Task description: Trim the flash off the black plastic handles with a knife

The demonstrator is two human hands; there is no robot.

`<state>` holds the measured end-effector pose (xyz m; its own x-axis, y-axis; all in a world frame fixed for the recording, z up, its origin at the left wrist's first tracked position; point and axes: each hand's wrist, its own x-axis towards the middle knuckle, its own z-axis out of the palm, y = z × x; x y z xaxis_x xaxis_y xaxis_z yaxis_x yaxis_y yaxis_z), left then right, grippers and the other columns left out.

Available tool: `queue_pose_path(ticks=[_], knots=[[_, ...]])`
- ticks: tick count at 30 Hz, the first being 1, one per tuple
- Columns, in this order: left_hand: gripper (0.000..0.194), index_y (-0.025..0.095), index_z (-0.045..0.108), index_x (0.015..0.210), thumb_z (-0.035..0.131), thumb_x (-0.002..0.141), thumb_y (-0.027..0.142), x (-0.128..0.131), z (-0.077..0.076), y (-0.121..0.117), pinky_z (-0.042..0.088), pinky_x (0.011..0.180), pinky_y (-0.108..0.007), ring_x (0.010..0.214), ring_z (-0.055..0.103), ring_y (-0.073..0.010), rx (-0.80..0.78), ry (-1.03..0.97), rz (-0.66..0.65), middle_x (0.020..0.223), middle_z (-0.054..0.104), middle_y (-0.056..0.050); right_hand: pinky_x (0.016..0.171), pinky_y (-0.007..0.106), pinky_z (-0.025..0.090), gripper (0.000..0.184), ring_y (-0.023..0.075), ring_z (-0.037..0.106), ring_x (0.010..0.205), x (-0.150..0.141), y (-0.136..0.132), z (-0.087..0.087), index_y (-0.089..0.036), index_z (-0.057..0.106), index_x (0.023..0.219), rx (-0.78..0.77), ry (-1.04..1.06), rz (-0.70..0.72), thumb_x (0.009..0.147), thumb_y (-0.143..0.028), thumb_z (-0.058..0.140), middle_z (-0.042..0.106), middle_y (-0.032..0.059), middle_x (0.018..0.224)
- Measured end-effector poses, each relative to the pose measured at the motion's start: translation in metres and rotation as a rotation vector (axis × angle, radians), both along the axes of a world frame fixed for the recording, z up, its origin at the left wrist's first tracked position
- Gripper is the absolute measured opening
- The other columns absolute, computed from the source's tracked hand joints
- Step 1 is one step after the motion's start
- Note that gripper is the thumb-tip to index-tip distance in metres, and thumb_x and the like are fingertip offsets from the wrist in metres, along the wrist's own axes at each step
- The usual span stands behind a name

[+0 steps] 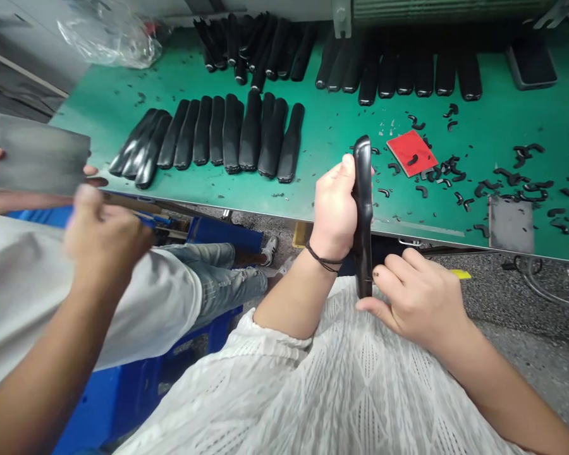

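My left hand (336,205) is wrapped round a glossy black plastic handle (363,215), held nearly upright in front of the table edge. The handle is long, with a slight bend at its middle. At its lower end is my right hand (417,297), fingers curled in and thumb tip just by the handle's bottom. A thin line shows between the right fingertips and the handle; what it is I cannot make out. Small curved black offcuts (448,167) lie on the table, some by a red square pad (411,153).
Rows of black handles (232,133) lie on the green table (341,136). A grey pad (511,222) rests at the front edge, a dark box-like object (532,63) at the back right. At left, a co-worker's hand (104,227) is near a grey sheet (40,155).
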<state>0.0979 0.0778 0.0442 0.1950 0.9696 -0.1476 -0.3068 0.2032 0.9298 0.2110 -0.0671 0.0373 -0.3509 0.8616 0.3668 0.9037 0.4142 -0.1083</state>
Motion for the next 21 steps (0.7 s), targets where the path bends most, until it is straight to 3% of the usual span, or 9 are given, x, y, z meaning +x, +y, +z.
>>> queue_pose_path(ticks=[8,14,19,21], knots=[[0.052,0.02,0.064,0.08,0.056,0.095,0.069,-0.006,0.005,0.015,0.034,0.04,-0.02,0.043,0.048,-0.0089,-0.146,-0.152,0.194,0.053,0.049,0.003,0.06,0.034,0.021,0.044,0.0183,0.038,0.07,-0.003,-0.003,0.002,-0.023,0.05,0.075,0.047,-0.141,-0.044,0.101,-0.058,0.054,0.047,0.0002,0.068],[0.045,0.019,0.059,0.08,0.051,0.103,0.057,-0.009,-0.005,0.026,0.032,0.038,-0.018,0.038,0.044,-0.007,-0.203,-0.22,0.375,0.052,0.046,0.005,0.059,0.034,0.021,0.041,0.0183,0.035,0.068,-0.002,-0.004,-0.009,-0.024,0.048,0.074,0.142,-0.217,-0.15,0.099,-0.053,0.062,0.045,-0.0002,0.065],[0.042,0.018,0.055,0.078,0.05,0.105,0.05,-0.016,-0.01,0.036,0.033,0.038,-0.018,0.036,0.044,-0.0066,-0.277,-0.265,0.46,0.052,0.047,0.006,0.057,0.034,0.024,0.031,0.0162,0.036,0.064,0.009,0.002,-0.013,-0.024,0.053,0.078,0.276,-0.029,-0.059,0.092,-0.04,0.075,0.046,-0.0024,0.061],[0.041,0.018,0.056,0.079,0.05,0.106,0.049,-0.021,-0.008,0.04,0.034,0.039,-0.018,0.037,0.044,-0.0063,-0.283,-0.288,0.466,0.053,0.048,0.006,0.059,0.034,0.029,0.021,0.017,0.044,0.068,0.018,0.007,-0.013,-0.022,0.06,0.094,0.25,0.058,-0.137,0.092,-0.037,0.075,0.056,-0.0001,0.069]])
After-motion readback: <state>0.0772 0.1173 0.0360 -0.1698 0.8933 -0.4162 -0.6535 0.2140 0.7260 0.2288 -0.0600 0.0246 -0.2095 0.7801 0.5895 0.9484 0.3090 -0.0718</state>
